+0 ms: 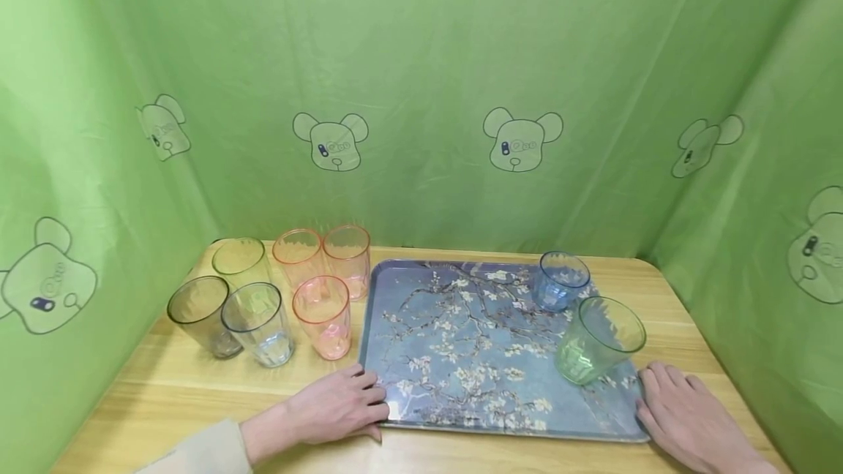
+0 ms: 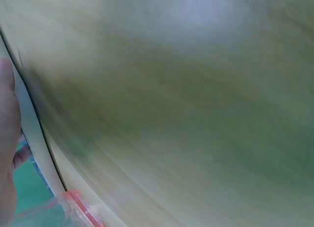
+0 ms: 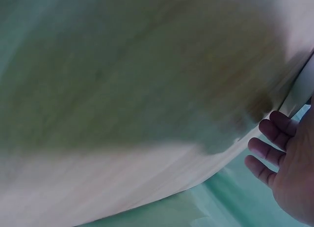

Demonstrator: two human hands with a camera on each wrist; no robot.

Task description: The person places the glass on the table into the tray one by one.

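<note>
On the surface (image 1: 316, 452), the tray (image 1: 461, 357) lies between our left fingers (image 1: 377, 394) and our right fingers (image 1: 652, 379); two cups (image 1: 579, 363) on it stand beyond and left of our right fingers, six other cups (image 1: 331, 342) beyond our left.

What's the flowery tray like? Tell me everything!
The plastic-looking tray is blue and rectangular, with rounded corners, a low rim and white blossoms on branches. It lies flat on the wooden table. A blue cup and green cup stand on its right side. The left hand and right hand are at its near corners.
</note>
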